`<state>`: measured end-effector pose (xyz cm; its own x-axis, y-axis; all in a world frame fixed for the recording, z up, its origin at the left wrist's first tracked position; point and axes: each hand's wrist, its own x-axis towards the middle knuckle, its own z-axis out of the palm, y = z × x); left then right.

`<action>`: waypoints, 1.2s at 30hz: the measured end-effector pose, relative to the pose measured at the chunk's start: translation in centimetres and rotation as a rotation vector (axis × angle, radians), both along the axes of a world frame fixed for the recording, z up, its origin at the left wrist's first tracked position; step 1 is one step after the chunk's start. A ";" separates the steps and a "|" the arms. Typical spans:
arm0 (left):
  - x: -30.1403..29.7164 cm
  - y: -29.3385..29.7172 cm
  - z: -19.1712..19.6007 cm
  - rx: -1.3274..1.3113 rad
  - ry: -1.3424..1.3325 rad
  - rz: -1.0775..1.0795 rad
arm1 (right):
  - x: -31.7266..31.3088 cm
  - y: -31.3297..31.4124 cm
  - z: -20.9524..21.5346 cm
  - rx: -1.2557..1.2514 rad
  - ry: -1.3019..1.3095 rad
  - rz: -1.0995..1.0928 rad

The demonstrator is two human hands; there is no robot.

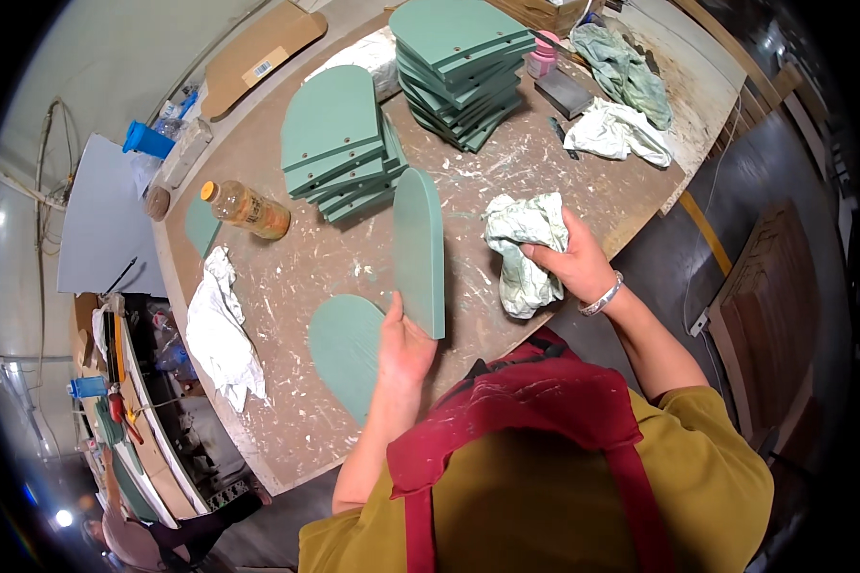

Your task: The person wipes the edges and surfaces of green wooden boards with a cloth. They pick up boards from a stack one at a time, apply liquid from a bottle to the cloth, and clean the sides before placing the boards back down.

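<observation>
My left hand (407,346) grips the lower end of a green rounded board (418,248), which stands nearly on edge above the table. In my right hand (579,263) is a crumpled white rag (526,250) with greenish stains, bunched between thumb and fingers. The rag is apart from the board. Beneath my left wrist, another green rounded panel (346,346) lies flat on the table. Just beyond the held board rises a stack of green boards (333,124) with small dark holes along one edge. A taller stack of similar boards (459,38) stands behind it to the right.
The brown worktable (296,430) is paint-speckled. On it are an orange-capped bottle (248,210), a white cloth (222,329), a pink bottle (543,55), a dark block (564,94), more rags (621,132) and a cardboard piece (258,57). Another person (134,535) is at lower left.
</observation>
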<state>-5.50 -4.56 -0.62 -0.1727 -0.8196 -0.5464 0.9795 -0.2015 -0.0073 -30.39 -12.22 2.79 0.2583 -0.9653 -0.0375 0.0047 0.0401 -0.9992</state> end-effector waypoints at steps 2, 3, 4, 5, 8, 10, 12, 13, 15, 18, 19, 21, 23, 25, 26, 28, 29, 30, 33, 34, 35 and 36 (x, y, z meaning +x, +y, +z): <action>0.0 0.1 0.0 -0.032 -0.033 -0.005 | -0.5 0.0 0.0 0.007 0.046 -0.004; 0.0 0.0 0.0 -0.042 -0.060 0.000 | -0.9 -0.2 -0.1 -0.018 0.068 -0.029; 0.0 0.0 0.0 -0.052 -0.088 0.005 | -1.4 -0.4 -0.4 -0.043 0.091 -0.054; 0.0 0.0 -0.3 -0.017 -0.110 0.019 | -1.8 -0.7 -0.5 -0.067 0.114 -0.079; -0.1 0.1 -1.0 0.034 -0.304 0.041 | -2.8 -1.6 0.8 -0.047 -0.039 -0.169; -1.0 0.5 -1.0 -0.005 -0.592 0.018 | -3.5 -2.3 1.6 -0.090 -0.057 -0.192; -1.8 1.0 -1.5 -0.057 -0.757 0.015 | -3.2 -2.7 1.9 -0.134 -0.082 -0.194; -2.3 1.1 -1.6 -0.084 -0.840 0.013 | -3.0 -2.8 1.9 -0.141 -0.090 -0.179; -3.0 1.1 -1.3 -0.105 -0.972 0.040 | -1.5 -2.3 2.5 -0.114 -0.076 -0.161; -3.3 1.2 -0.8 -0.217 -1.286 0.046 | 0.5 -1.5 3.2 -0.283 0.068 -0.142; -3.3 1.1 -0.6 -0.234 -1.339 0.045 | 1.3 -1.1 4.0 -0.362 0.161 -0.135; -3.4 0.9 0.0 -0.271 -1.445 0.037 | 2.8 -0.3 4.5 -0.715 0.451 -0.038; -4.2 0.6 0.2 -0.224 -1.442 -0.051 | 5.5 1.4 4.5 -1.017 0.520 0.090; -4.1 1.0 -2.5 -0.376 -1.619 0.082 | 8.2 2.5 4.0 -1.117 0.536 0.338; -4.3 0.7 -2.8 -0.383 -1.587 0.126 | 8.5 2.2 3.9 -1.083 0.568 0.307; -4.2 0.5 -1.8 -0.279 -1.510 -0.013 | 8.7 0.6 3.7 -1.011 0.622 0.256; -3.8 0.7 -1.3 -0.174 -1.454 -0.194 | 7.9 -0.4 4.2 -0.956 0.721 0.214; -4.3 0.6 -0.7 -0.278 -1.518 -0.064 | 7.3 -1.8 3.8 -0.949 0.677 0.108; -4.9 -0.1 -0.2 -0.380 -1.607 -0.034 | 5.1 -6.1 1.3 -0.568 0.485 -0.080; -4.8 0.1 -0.5 -0.345 -1.525 -0.073 | 4.0 -7.8 0.1 -0.390 0.366 -0.092; -4.8 0.1 -0.8 -0.360 -1.528 -0.061 | 3.0 -9.2 -1.6 -0.214 0.243 -0.106; -4.8 0.1 -1.0 -0.373 -1.535 -0.051 | 1.9 -9.9 -3.8 -0.117 0.183 -0.080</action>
